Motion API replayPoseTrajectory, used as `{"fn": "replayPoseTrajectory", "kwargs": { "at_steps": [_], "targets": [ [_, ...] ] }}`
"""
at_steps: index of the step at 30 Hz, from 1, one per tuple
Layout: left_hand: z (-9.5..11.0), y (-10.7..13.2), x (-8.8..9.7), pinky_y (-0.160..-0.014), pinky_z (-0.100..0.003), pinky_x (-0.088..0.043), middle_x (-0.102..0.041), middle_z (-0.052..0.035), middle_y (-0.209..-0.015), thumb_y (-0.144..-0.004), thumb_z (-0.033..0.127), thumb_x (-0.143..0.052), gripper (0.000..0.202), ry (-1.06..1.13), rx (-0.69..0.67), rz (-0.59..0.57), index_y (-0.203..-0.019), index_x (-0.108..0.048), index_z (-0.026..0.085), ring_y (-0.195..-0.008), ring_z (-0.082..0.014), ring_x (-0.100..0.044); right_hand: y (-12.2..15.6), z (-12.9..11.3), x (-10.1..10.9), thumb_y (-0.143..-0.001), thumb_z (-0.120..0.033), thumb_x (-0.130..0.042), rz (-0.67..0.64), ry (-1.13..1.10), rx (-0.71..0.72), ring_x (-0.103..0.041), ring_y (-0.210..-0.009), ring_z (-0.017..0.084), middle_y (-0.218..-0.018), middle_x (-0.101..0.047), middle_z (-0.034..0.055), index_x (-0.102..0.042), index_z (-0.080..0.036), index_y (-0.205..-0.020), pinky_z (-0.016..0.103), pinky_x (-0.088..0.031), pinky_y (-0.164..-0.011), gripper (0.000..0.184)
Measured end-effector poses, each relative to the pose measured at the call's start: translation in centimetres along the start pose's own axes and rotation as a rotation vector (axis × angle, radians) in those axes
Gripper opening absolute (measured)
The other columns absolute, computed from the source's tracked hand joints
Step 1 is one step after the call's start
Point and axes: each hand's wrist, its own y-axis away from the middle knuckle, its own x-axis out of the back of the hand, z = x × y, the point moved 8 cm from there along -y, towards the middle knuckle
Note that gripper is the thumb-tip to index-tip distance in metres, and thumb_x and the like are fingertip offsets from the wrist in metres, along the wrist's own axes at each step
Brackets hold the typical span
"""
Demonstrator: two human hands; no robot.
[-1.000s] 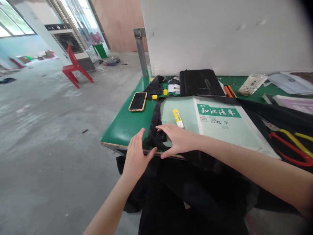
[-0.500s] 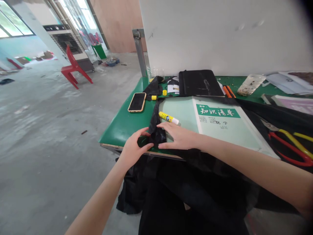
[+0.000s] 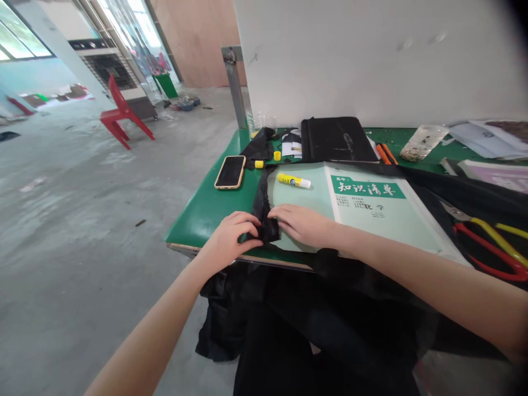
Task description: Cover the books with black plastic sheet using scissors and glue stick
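A pale green book cover [image 3: 305, 212] lies spread on the table, with black cloth [image 3: 260, 201] folded over its left edge. My left hand [image 3: 235, 234] grips the cloth at the near left corner, its thumb and fingers curled round the fold. From the other side, the bent fingers of my right hand [image 3: 303, 224] hold the same corner, the palm over the cover; its thumb is hidden. A yellow glue stick [image 3: 294, 180] lies on the cover just beyond my right hand.
Left of the cover is a phone [image 3: 230, 172]. Yellow caps [image 3: 259, 164], a black notebook [image 3: 334, 140] and orange pens [image 3: 386, 154] sit farther back. Scissors [image 3: 490, 250] with red and yellow handles lie at right. A red chair [image 3: 124, 115] stands on the floor.
The glue stick has shifted away from me and to the right on the cover. Both my hands have closed in on the black cloth at the corner.
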Motion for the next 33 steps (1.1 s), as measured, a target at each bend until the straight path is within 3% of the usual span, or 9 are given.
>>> {"fn": "replayPoseTrajectory", "kwargs": {
  "at_steps": [6, 11, 15, 18, 20, 22, 27, 33],
  "targets": [
    [-0.9, -0.2, -0.4, -0.088, -0.034, -0.046, -0.063, -0.0049, -0.106, -0.085, 0.03, -0.055, 0.013, 0.06, 0.09, 0.011, -0.078, -0.057, 0.02, -0.097, -0.0185, -0.06, 1.0, 0.7, -0.9, -0.087, -0.006, -0.036, -0.048, 0.197, 0.145, -0.056, -0.11, 0.019, -0.118, -0.063, 0.0076, -0.057, -0.017, -0.121, 0.042, -0.037, -0.104, 0.042],
    [-1.0, -0.7, -0.5, -0.084, -0.032, -0.047, -0.065, -0.003, -0.099, -0.085, 0.028, -0.055, 0.011, 0.056, 0.096, 0.023, -0.077, -0.055, 0.02, -0.093, -0.0176, -0.061, 1.9, 0.6, -0.9, -0.086, -0.004, -0.034, -0.089, 0.294, 0.105, -0.055, -0.112, 0.02, -0.118, -0.063, 0.009, -0.054, -0.016, -0.124, 0.043, -0.036, -0.105, 0.045],
    [-1.2, -1.1, -0.7, -0.082, -0.031, -0.047, -0.065, -0.003, -0.093, -0.085, 0.025, -0.054, 0.01, 0.028, 0.117, 0.039, -0.077, -0.056, 0.02, -0.088, -0.0173, -0.061, 1.7, 0.6, 0.0, -0.091, -0.015, -0.034, -0.078, 0.169, 0.034, -0.055, -0.109, 0.023, -0.111, -0.064, 0.012, -0.059, -0.015, -0.119, 0.041, -0.043, -0.095, 0.037],
    [-1.4, -1.5, -1.0, -0.081, -0.03, -0.046, -0.064, -0.0034, -0.091, -0.083, 0.023, -0.056, 0.009, 0.01, 0.134, 0.029, -0.075, -0.057, 0.019, -0.087, -0.0174, -0.061, 1.3, 0.6, 0.7, -0.095, -0.035, -0.034, -0.094, 0.083, -0.011, -0.057, -0.104, 0.023, -0.106, -0.066, 0.0113, -0.061, -0.016, -0.114, 0.04, -0.044, -0.09, 0.038],
    [-1.5, -1.6, -1.1, -0.081, -0.031, -0.046, -0.064, -0.0034, -0.09, -0.082, 0.024, -0.057, 0.009, -0.001, 0.155, 0.019, -0.074, -0.057, 0.019, -0.086, -0.0177, -0.061, 0.9, 0.4, 1.0, -0.091, -0.05, -0.041, -0.101, 0.1, -0.006, -0.058, -0.1, 0.025, -0.1, -0.067, 0.0102, -0.063, -0.017, -0.11, 0.04, -0.043, -0.09, 0.044],
    [-1.7, -1.7, -1.2, -0.08, -0.031, -0.047, -0.065, -0.003, -0.091, -0.081, 0.025, -0.058, 0.01, -0.006, 0.176, 0.003, -0.074, -0.058, 0.019, -0.086, -0.0178, -0.061, 0.5, 0.0, 1.0, -0.085, -0.055, -0.05, -0.118, 0.162, 0.026, -0.059, -0.093, 0.025, -0.092, -0.068, 0.0089, -0.065, -0.017, -0.103, 0.041, -0.04, -0.09, 0.046],
    [-2.3, -1.6, -1.2, -0.077, -0.029, -0.046, -0.066, -0.0011, -0.088, -0.08, 0.03, -0.061, 0.011, -0.029, 0.205, -0.002, -0.076, -0.061, 0.019, -0.083, -0.017, -0.062, -0.8, 0.1, 0.0, -0.086, -0.032, -0.055, -0.206, 0.276, 0.051, -0.059, -0.076, 0.017, -0.079, -0.068, 0.0049, -0.067, -0.017, -0.078, 0.036, -0.037, -0.087, 0.021],
    [-2.2, -1.5, -1.0, -0.073, -0.028, -0.046, -0.064, -0.001, -0.083, -0.081, 0.028, -0.061, 0.01, -0.049, 0.192, 0.024, -0.076, -0.061, 0.019, -0.079, -0.0164, -0.061, -1.7, 0.5, 0.2, -0.085, -0.022, -0.054, -0.237, 0.268, 0.017, -0.055, -0.069, 0.014, -0.072, -0.065, 0.0029, -0.066, -0.017, -0.071, 0.032, -0.037, -0.081, 0.019]
  ]
}}
